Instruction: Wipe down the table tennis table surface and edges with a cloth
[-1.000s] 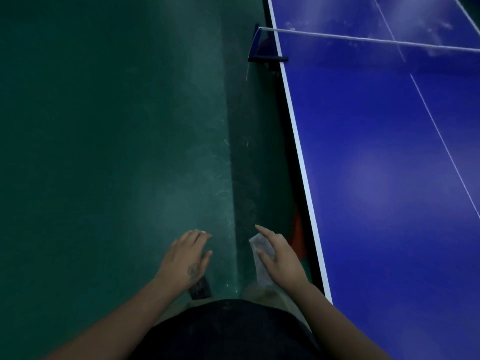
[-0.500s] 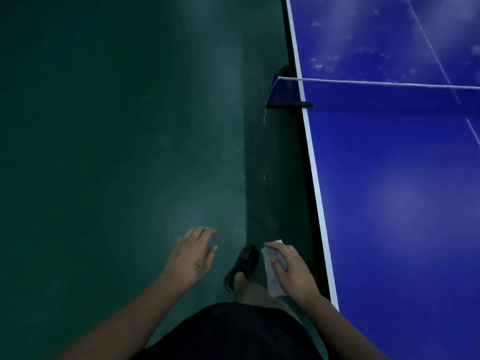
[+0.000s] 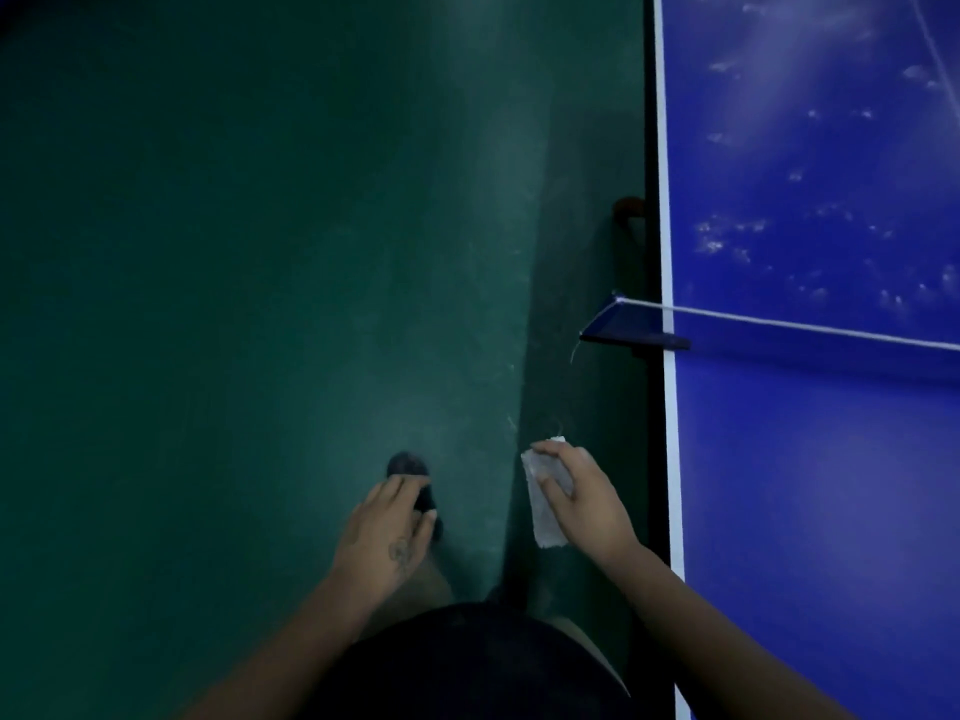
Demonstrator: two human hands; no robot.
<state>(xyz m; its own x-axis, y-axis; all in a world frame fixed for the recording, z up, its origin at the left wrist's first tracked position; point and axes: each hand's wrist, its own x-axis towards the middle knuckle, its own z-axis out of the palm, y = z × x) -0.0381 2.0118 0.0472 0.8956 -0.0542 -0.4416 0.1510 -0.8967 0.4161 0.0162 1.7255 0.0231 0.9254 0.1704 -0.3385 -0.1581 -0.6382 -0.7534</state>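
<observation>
The blue table tennis table (image 3: 810, 485) fills the right side, its white edge line (image 3: 671, 459) running up the frame. Pale smudges dot the surface beyond the net (image 3: 779, 322). My right hand (image 3: 582, 498) holds a small white cloth (image 3: 543, 504) in the air over the floor, just left of the table's side edge and apart from it. My left hand (image 3: 384, 532) hangs empty further left with relaxed fingers, above my foot.
The net's clamp bracket (image 3: 631, 330) juts out left past the table's side. A reddish-brown object (image 3: 628, 213) shows under the table edge further on. Dark green floor (image 3: 234, 304) spreads across the left. My dark shoe (image 3: 410, 472) is on the floor.
I have walked forward along the table's side: the net and its bracket have come much closer. Both hands keep their pose, the right still holding the cloth.
</observation>
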